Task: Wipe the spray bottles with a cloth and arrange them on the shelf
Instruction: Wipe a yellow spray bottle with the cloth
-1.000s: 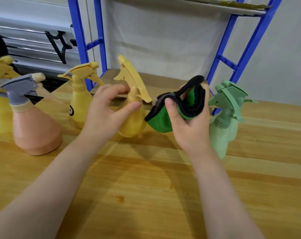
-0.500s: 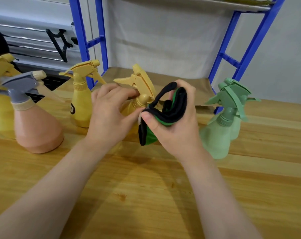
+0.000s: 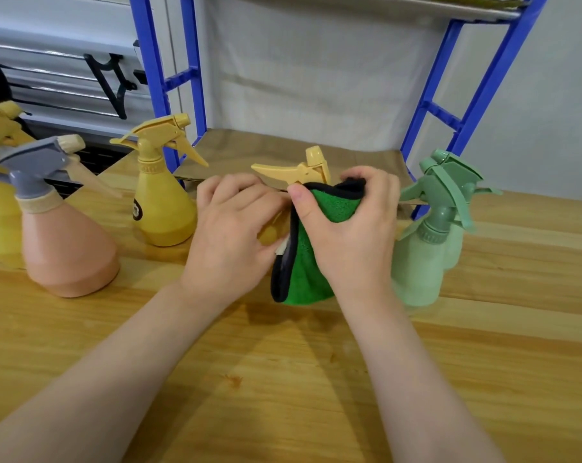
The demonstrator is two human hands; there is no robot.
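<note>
Yellow plastic marks the small spray bottle (image 3: 299,172) at the middle of the pale wooden desk (image 3: 282,379), just in front of the blue metal shelf (image 3: 476,95). The left hand (image 3: 229,235) curls round the bottle's body, fingers bent over its neck. The right hand (image 3: 353,235) grips a green microfibre cloth with black edging (image 3: 306,272), thumb pinching it against the bottle's right side; the cloth hangs down to the desk. Only the trigger head shows above the hands. To the bottle's right stand pale green spray bottles (image 3: 429,242), close together. To its left stands another yellow spray bottle (image 3: 162,202), then a peach bottle with a grey trigger (image 3: 62,242)
</note>
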